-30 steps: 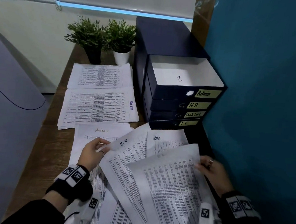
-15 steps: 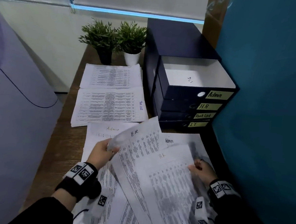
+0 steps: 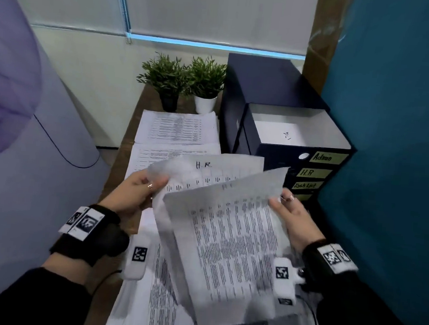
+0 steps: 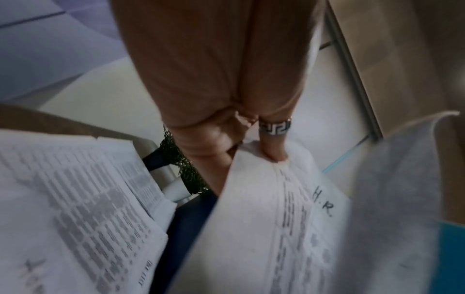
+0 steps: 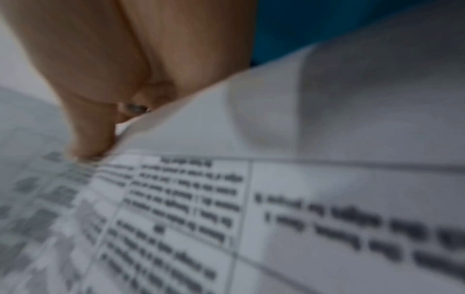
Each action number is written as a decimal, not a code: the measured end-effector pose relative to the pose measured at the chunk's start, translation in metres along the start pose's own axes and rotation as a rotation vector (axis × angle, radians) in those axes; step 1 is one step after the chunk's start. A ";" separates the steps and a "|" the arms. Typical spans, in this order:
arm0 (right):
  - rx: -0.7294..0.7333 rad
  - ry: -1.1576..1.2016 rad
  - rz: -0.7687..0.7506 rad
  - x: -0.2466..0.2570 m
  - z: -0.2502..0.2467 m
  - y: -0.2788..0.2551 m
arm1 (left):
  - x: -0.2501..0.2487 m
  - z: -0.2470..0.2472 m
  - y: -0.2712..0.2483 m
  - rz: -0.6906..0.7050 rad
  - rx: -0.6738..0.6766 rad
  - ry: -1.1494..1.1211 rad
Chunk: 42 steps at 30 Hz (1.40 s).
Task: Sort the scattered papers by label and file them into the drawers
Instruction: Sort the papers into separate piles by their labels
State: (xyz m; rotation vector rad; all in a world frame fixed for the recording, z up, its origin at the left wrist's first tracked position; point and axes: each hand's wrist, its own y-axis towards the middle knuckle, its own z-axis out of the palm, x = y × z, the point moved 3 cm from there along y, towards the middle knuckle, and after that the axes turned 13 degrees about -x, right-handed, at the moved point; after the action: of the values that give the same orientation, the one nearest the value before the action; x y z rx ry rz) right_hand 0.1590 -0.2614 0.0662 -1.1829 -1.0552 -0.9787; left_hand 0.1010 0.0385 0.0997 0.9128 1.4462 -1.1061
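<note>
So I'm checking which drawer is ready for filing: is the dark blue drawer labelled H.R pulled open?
No, the H.R drawer sits closed in the dark blue cabinet; only the top Admin drawer above it is pulled out.

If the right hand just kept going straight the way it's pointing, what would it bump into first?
Probably the drawer unit: the right hand, holding a sheet, points up the desk at its labelled fronts, around the lower labels. Depth is hard to judge.

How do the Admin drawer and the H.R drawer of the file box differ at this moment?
The Admin drawer is pulled out, its white inside and a sheet in it showing; the H.R drawer is pushed in, only its front visible. The Admin drawer is topmost, the H.R drawer directly beneath. A lifted paper partly covers the H.R drawer's left end, barely the Admin drawer's. Both are dark blue with handwritten yellow labels.
</note>
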 end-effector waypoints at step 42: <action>-0.358 -0.311 0.419 -0.138 -0.118 -0.035 | 0.161 0.030 -0.005 -0.369 -0.286 0.050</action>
State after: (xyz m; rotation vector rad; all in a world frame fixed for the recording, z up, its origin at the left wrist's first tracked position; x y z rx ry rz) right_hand 0.1069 -0.3771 -0.0676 -1.8118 -0.8341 -0.6788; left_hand 0.0791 0.0039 -0.0587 0.4855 1.8077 -1.1067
